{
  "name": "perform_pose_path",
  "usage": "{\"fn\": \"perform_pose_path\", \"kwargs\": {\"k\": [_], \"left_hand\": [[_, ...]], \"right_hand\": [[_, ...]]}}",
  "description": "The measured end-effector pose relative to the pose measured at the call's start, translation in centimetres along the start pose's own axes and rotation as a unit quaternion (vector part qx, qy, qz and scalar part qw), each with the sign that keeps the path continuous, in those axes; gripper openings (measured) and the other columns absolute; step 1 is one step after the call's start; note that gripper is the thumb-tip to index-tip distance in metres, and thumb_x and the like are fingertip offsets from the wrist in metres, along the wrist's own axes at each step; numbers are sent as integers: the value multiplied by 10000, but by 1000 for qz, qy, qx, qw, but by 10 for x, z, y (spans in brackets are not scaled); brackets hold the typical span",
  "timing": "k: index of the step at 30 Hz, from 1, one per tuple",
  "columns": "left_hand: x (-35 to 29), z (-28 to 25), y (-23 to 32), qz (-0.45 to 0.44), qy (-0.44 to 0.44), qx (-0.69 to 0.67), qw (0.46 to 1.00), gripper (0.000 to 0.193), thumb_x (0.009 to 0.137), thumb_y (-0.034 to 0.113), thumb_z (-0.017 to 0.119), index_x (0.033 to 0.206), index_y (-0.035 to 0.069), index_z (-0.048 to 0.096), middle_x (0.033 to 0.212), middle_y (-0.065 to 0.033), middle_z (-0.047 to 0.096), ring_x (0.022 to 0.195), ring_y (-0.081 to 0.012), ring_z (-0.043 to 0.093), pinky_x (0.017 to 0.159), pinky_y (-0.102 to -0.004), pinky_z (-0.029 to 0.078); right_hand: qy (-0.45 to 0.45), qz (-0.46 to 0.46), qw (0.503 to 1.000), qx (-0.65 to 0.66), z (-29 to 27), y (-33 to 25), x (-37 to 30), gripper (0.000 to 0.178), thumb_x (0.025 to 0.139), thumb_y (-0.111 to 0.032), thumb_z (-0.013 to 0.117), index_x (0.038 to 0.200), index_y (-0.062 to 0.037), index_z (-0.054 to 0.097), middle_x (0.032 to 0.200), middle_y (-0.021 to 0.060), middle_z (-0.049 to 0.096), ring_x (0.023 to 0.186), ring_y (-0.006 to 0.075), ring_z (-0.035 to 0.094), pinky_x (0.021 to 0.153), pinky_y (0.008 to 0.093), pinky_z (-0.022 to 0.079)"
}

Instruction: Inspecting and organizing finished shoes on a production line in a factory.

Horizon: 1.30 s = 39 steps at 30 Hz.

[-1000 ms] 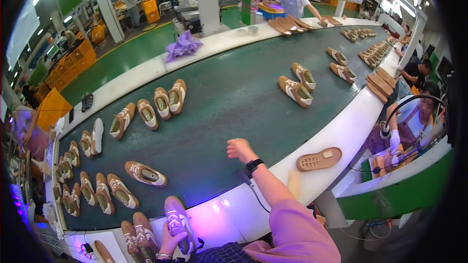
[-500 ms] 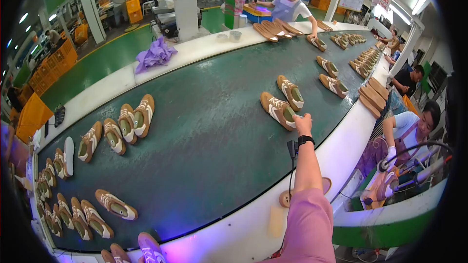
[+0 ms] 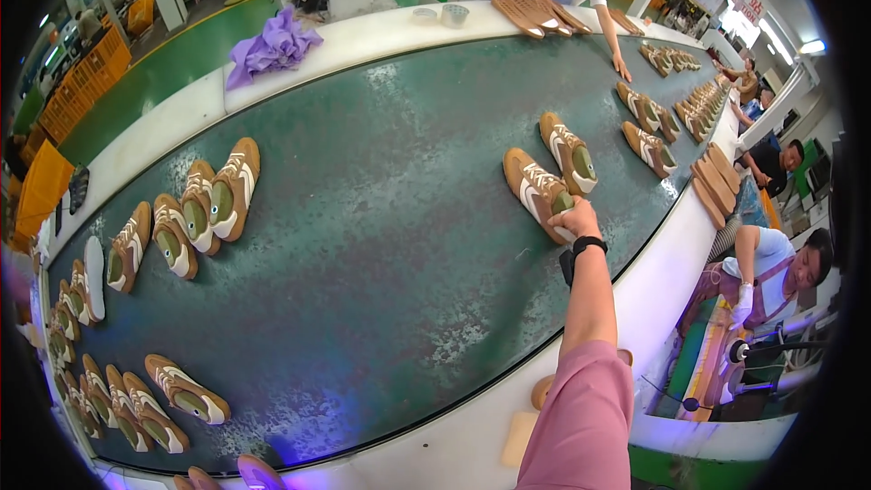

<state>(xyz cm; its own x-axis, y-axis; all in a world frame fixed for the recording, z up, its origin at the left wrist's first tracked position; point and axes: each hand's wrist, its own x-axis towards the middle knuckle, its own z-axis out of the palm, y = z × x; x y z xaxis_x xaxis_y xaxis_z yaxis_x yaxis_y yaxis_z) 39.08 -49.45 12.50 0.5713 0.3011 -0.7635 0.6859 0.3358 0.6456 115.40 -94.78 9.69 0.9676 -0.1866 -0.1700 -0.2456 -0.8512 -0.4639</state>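
My right hand [image 3: 577, 217] reaches over the green belt [image 3: 381, 245] and is closed on the heel of a brown sneaker [image 3: 533, 183] with white trim and laces. That sneaker rests on the belt, toe pointing away and to the left. Just beyond it, to the right, stands a matching sneaker [image 3: 568, 152]. A black band [image 3: 585, 256] circles my right wrist. My left hand is out of view.
More brown sneakers [image 3: 234, 189] stand in groups at left, with others [image 3: 646, 147] at far right. Soles [image 3: 535, 14] and a purple cloth [image 3: 272, 47] lie on the far white ledge. Across the belt a co-worker's hand [image 3: 621, 65] reaches in; another co-worker [image 3: 771, 277] sits at right.
The view has shifted, so most things sit differently in it. My fingers have closed further round the sneaker's heel. The co-worker's hand across the belt has come off a sneaker.
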Motion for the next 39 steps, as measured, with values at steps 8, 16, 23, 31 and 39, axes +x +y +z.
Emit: {"fn": "perform_pose_path", "kwargs": {"k": [8,16,23,31,39], "left_hand": [[40,21,31,188,118,303,927,654,816,26,633,1377,86,303,1155,-136,490,901,-203,595,699,-282,518],[40,123,168,225,-9,32,974,557,879,144,593,1357,17,338,1253,-123,460,1196,-192,425,970,-339,388],[50,183,188,61,-102,-312,943,549,945,364,449,1379,46,342,1370,-142,406,1241,-284,411,1065,-401,308],[97,125,96,68,-19,-286,956,269,837,106,515,1067,-30,544,1007,-132,605,961,-275,579,899,-368,463],[135,111,18,-79,-72,-267,958,302,759,276,591,977,67,600,828,-166,612,796,-286,612,797,-410,519]], "right_hand": [[8,-9,1000,22,48,-8,-80,594,529,-382,804,899,53,641,900,238,658,848,328,658,761,379,506],[-463,120,631,610,75,-58,-291,346,843,-233,647,1072,23,604,1008,91,655,881,178,651,787,315,530],[-694,-201,610,326,24,-115,-398,491,799,-307,702,1139,18,561,1056,74,599,974,130,542,851,291,447],[-92,-227,945,218,20,-106,-147,526,709,-276,750,1086,34,553,1027,156,620,956,241,607,814,353,490],[292,-53,954,-43,-11,16,94,627,651,-268,773,1100,84,513,1149,303,535,1105,384,519,923,403,415]]}}
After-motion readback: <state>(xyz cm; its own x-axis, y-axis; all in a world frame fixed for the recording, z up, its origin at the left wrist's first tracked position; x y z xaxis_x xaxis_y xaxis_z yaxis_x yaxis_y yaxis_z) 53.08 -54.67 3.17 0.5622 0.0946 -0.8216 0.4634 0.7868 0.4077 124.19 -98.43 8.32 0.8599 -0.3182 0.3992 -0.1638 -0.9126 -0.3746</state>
